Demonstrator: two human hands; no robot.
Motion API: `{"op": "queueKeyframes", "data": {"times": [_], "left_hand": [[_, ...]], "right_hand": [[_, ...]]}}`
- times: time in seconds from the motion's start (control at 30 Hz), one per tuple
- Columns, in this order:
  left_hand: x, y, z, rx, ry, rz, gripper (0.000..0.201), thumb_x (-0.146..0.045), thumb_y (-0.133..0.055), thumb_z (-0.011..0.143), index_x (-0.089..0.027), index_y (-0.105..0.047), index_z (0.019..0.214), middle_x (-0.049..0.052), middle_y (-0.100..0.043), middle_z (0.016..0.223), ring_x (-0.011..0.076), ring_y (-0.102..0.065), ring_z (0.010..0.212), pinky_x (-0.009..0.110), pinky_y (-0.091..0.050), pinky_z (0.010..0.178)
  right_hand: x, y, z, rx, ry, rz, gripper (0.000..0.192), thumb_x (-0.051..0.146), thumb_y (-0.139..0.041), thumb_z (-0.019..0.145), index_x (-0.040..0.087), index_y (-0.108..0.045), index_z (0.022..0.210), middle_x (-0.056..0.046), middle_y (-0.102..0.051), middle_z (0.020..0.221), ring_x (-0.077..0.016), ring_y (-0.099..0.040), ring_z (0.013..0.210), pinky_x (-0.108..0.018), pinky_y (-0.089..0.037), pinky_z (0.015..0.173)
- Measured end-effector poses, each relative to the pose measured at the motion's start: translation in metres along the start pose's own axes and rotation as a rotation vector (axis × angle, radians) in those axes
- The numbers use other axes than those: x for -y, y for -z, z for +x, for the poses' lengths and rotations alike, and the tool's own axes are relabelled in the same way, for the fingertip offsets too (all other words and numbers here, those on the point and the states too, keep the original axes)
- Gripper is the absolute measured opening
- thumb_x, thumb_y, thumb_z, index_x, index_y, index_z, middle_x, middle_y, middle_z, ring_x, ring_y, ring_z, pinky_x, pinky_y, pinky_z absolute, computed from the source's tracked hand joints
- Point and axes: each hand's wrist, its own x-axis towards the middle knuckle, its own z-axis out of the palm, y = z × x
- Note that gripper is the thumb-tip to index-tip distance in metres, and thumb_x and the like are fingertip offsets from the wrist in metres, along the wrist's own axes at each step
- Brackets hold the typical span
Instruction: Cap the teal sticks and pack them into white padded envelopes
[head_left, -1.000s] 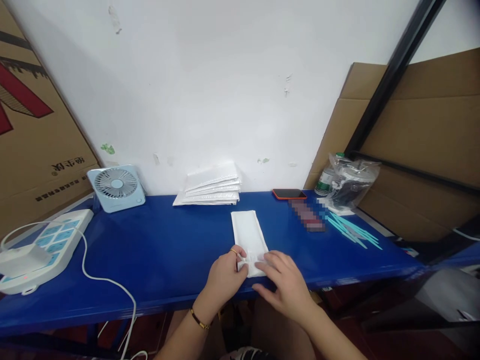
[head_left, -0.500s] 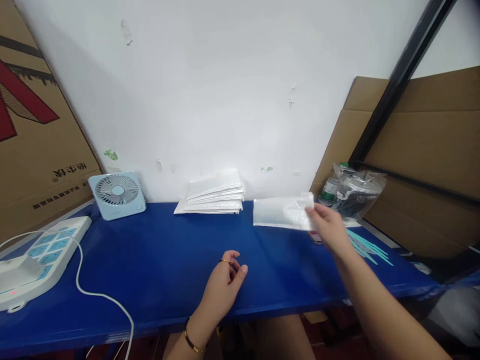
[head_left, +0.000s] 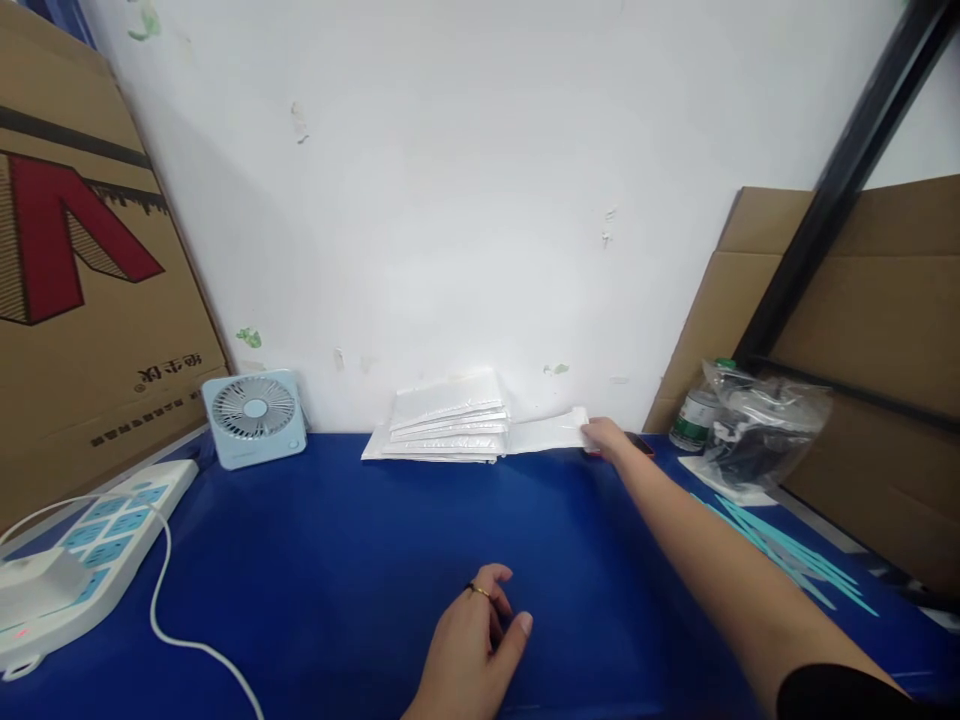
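My right hand (head_left: 606,437) reaches to the back of the blue table and grips the right end of a flat white plastic packet (head_left: 546,432). That packet's left end meets the right side of a stack of similar white packets (head_left: 448,418), which leans by the wall. Whether it touches the stack or lies just in front of it, I cannot tell. Close to the front edge, my left hand (head_left: 480,640) hovers with loosely curled fingers, thumb apart, and nothing in it. It wears a ring.
At left are a pale blue fan (head_left: 255,418), a white power strip (head_left: 112,530) and its cable. Behind my right hand lies a phone (head_left: 640,446). Further right are a bottle (head_left: 697,415), a clear bag (head_left: 765,430) and teal strips (head_left: 795,550). Cardboard boxes (head_left: 105,330) flank the table.
My right hand has carried the white packet left and back, down to the table beside the stack. The left hand stays curled and empty. The view has tilted up slightly.
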Motion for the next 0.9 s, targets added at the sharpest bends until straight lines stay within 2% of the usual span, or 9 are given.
{"op": "queueKeyframes", "data": {"times": [0.1, 0.17, 0.3, 0.43, 0.53, 0.63, 0.73, 0.8, 0.9], "left_hand": [[-0.002, 0.002, 0.001, 0.019, 0.008, -0.002, 0.038, -0.042, -0.047, 0.084, -0.026, -0.045, 0.119, 0.0, -0.059, 0.088, 0.0136, -0.055, 0.069, 0.026, -0.041, 0.067], [-0.003, 0.003, 0.0, 0.026, 0.012, -0.013, 0.039, -0.042, -0.048, 0.084, -0.025, -0.045, 0.119, 0.001, -0.059, 0.088, 0.0135, -0.054, 0.068, 0.026, -0.041, 0.066], [0.0, -0.001, -0.002, 0.001, 0.001, -0.091, 0.038, -0.042, -0.049, 0.084, -0.025, -0.047, 0.118, 0.001, -0.059, 0.088, 0.0129, -0.052, 0.066, 0.026, -0.04, 0.065], [0.002, -0.001, 0.004, -0.071, 0.022, -0.433, 0.051, -0.045, -0.059, 0.078, -0.022, -0.044, 0.121, 0.007, -0.056, 0.104, 0.0147, -0.054, 0.079, 0.026, -0.042, 0.069], [-0.01, 0.014, 0.02, -0.109, 0.147, -0.992, 0.07, -0.05, -0.065, 0.072, -0.022, -0.035, 0.13, 0.014, -0.048, 0.124, 0.0221, -0.053, 0.105, 0.03, -0.045, 0.08], [-0.028, 0.038, 0.044, -0.129, 0.279, -1.535, 0.073, -0.063, -0.051, 0.077, -0.021, -0.031, 0.133, 0.017, -0.044, 0.131, 0.0253, -0.049, 0.118, 0.038, -0.045, 0.091], [-0.038, 0.052, 0.069, -0.287, 0.235, -1.719, 0.072, -0.069, -0.052, 0.071, -0.022, -0.042, 0.126, 0.014, -0.053, 0.12, 0.0264, -0.054, 0.112, 0.04, -0.049, 0.085], [-0.037, 0.051, 0.083, -0.42, 0.218, -1.79, 0.061, -0.062, -0.057, 0.072, -0.024, -0.049, 0.118, 0.01, -0.058, 0.111, 0.0256, -0.059, 0.101, 0.04, -0.052, 0.081], [-0.026, 0.044, 0.098, -0.653, 0.336, -1.858, 0.05, -0.05, -0.063, 0.072, -0.021, -0.05, 0.11, 0.006, -0.06, 0.097, 0.0198, -0.064, 0.086, 0.034, -0.054, 0.074]], "right_hand": [[0.017, -0.021, -0.005, -0.047, 0.139, -0.176, 0.024, 0.019, -0.06, 0.07, 0.012, -0.065, 0.092, -0.019, -0.054, 0.117, -0.0339, -0.041, 0.119, -0.046, -0.036, 0.092], [0.033, -0.041, -0.01, -0.032, 0.239, -0.246, 0.027, 0.03, -0.058, 0.074, 0.018, -0.066, 0.097, -0.014, -0.05, 0.125, -0.0313, -0.035, 0.124, -0.046, -0.029, 0.098], [0.071, -0.091, -0.021, 0.114, 0.334, -0.313, 0.029, 0.046, -0.063, 0.067, 0.019, -0.068, 0.077, -0.009, -0.062, 0.098, -0.0297, -0.049, 0.106, -0.043, -0.034, 0.091], [0.097, -0.121, -0.039, 0.287, 0.392, -0.279, 0.023, 0.037, -0.067, 0.061, 0.016, -0.062, 0.07, -0.003, -0.06, 0.074, -0.0214, -0.056, 0.082, -0.032, -0.042, 0.073], [0.1, -0.111, -0.066, 0.456, 0.515, -0.135, 0.019, 0.032, -0.063, 0.067, 0.019, -0.056, 0.079, 0.003, -0.057, 0.073, -0.0128, -0.054, 0.069, -0.024, -0.042, 0.064], [0.083, -0.08, -0.102, 0.798, 0.689, 0.151, 0.021, 0.024, -0.067, 0.065, 0.019, -0.048, 0.073, 0.003, -0.057, 0.075, -0.0104, -0.053, 0.068, -0.022, -0.041, 0.063], [0.05, -0.047, -0.139, 1.001, 0.673, 0.249, 0.023, 0.018, -0.068, 0.066, 0.018, -0.045, 0.066, -0.002, -0.062, 0.082, -0.0138, -0.058, 0.077, -0.026, -0.044, 0.069], [0.026, -0.031, -0.157, 1.045, 0.62, 0.253, 0.024, 0.016, -0.068, 0.066, 0.018, -0.044, 0.065, -0.004, -0.064, 0.084, -0.0151, -0.06, 0.078, -0.028, -0.045, 0.069], [-0.001, -0.018, -0.168, 1.047, 0.58, 0.217, 0.021, 0.014, -0.066, 0.067, 0.019, -0.047, 0.07, -0.004, -0.067, 0.084, -0.0165, -0.063, 0.079, -0.031, -0.048, 0.072]]}}
